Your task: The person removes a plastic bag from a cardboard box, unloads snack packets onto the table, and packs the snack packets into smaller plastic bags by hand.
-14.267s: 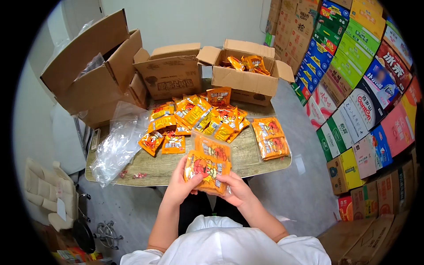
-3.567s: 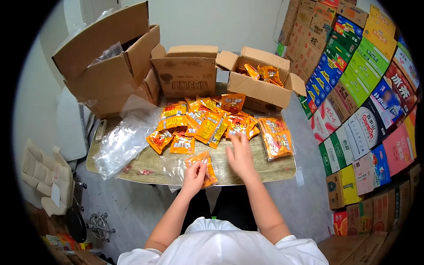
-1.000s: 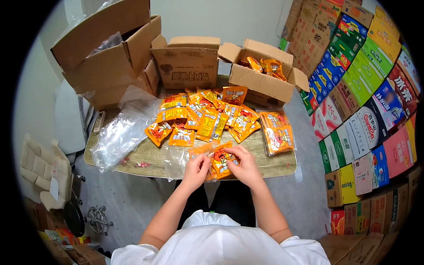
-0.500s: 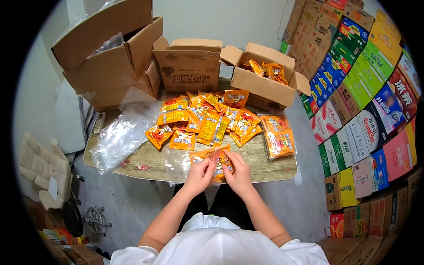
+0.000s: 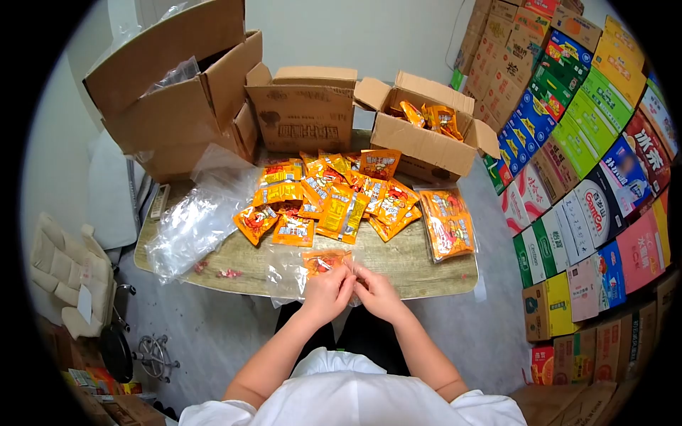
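Observation:
At the table's front edge, my left hand (image 5: 329, 291) is closed, its fingertips pinching the opening edge of a clear plastic bag (image 5: 283, 274). My right hand (image 5: 379, 293) pinches the same bag from the other side, close to the left thumb. Inside the bag lies an orange snack packet (image 5: 323, 260), partly covered by my fingers. Just beyond the hands spreads a loose pile of orange snack packets (image 5: 342, 209). Another clear bag filled with stacked orange packets (image 5: 450, 226) lies to the right of the pile.
Flat clear bags (image 5: 195, 226) cover the table's left side. Along the back stand a large open carton (image 5: 167, 117), a middle carton (image 5: 304, 117) and a right carton (image 5: 423, 144) holding orange packets. Stacked drink boxes (image 5: 590, 199) line the right side; an office chair (image 5: 71, 273) stands left.
Both hands have come slightly towards me, and their fingertips are closer together. The orange packet that showed between them is now mostly hidden by the hands.

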Available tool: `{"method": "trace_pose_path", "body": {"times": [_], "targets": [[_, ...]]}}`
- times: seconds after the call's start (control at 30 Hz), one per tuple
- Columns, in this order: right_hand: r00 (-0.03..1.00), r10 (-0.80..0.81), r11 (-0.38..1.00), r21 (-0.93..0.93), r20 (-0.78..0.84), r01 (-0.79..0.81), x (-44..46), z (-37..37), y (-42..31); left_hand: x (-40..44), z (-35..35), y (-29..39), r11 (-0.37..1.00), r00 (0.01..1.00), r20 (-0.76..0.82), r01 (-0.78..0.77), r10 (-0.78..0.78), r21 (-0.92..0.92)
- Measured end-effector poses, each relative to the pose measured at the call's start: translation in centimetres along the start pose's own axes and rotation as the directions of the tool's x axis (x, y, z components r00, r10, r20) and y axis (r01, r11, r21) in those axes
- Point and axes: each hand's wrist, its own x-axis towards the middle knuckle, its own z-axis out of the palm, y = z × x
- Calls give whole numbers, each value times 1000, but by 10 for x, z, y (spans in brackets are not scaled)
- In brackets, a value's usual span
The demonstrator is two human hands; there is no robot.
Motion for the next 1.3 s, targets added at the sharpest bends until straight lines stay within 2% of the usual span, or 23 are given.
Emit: {"method": "trace_pose_path", "body": {"times": [0.03, 0.1, 0.17, 0.2, 0.27, 0.4, 0.5, 0.57, 0.6, 0.67, 0.7, 0.77, 0.9, 0.97, 1.03, 1.07, 1.1, 1.13, 1.17, 1.2, 1.23, 1.27, 1.3], "targets": [[998, -23, 997, -66, 50, 26, 1, 0, 6, 0, 1, -2, 1000, 1000, -3, -4, 4, 1], [996, -90, 990, -106, 18, 92, 3, 5, 15, 1, 4, -5, 1000, 1000, -9, -24, 24, 2], [999, 34, 999, 39, -33, -33, 3, 9, 4, 3, 1, -2, 1000, 1000, -27, -11, 10, -8], [999, 28, 999, 36, -33, -27, 4, 11, 5, 4, 1, 0, 1000, 999, -36, 6, -7, -23], [987, -52, 996, -82, -151, 40, 9, 15, 11, 3, 3, -4, 1000, 998, -65, 3, -4, -17], [976, -150, 967, -230, -159, 111, 8, 7, 0, 2, 2, 0, 999, 994, -105, 9, -13, -38], [971, -131, 981, -165, -201, 98, 8, 5, 0, 0, 0, -1, 1000, 997, -71, -9, 11, 29], [978, 75, 982, -156, -194, -106, 4, 3, -14, 0, -3, 4, 999, 999, -44, 4, -2, 35], [978, 74, 982, -156, -193, -106, 6, 4, -9, -1, -3, 5, 999, 1000, -16, 20, -20, 39], [990, 105, 984, 152, -92, -90, 13, 9, 5, -3, 0, 3, 999, 1000, -23, 9, -8, 50], [990, 105, 984, 152, -92, -90, 14, 11, 2, -3, 1, 3, 998, 999, -32, -3, 5, 62], [987, 162, 932, 324, 21, -160, 18, 14, -6, -5, -3, 6, 998, 1000, -26, 8, -6, 69], [994, 106, 949, 301, -9, -98, 22, 25, 13, -6, -8, 3, 999, 999, -54, -8, 11, 44], [988, 28, 947, 320, -155, 23, 22, 30, 17, -7, -9, 0, 1000, 998, -67, -3, 4, 22], [980, -7, 947, 312, -200, 70, 22, 33, 31, -7, -13, 2, 1000, 997, -76, 4, -4, -4], [969, -40, 947, 301, -245, 115, 22, 33, 38, -9, -16, 5, 997, 1000, -17, 11, -9, 71], [969, -40, 947, 300, -246, 115, 20, 30, 35, -11, -20, 10, 989, 999, 42, 13, -20, 146], [988, 57, 926, 377, -143, 1, 16, 25, 32, -13, -24, 14, 989, 999, 42, 13, -19, 146], [989, 147, 890, 441, -32, -119, 11, 20, 28, -16, -27, 19, 961, 994, 55, -104, 93, 255], [990, 127, 964, 242, -59, -109, 6, 14, 22, -19, -29, 20, 908, 976, 82, -217, 200, 357], [990, 128, 964, 242, -59, -110, 1, 6, 14, -21, -31, 17, 909, 976, 83, -216, 199, 357], [991, -96, 992, -92, -94, 87, -4, -2, 6, -24, -34, 11, 884, 968, 207, -220, 144, 414], [948, -315, 870, -415, -52, 266, -8, -9, -2, -27, -36, 5, 854, 943, 325, -230, 76, 466]]}}
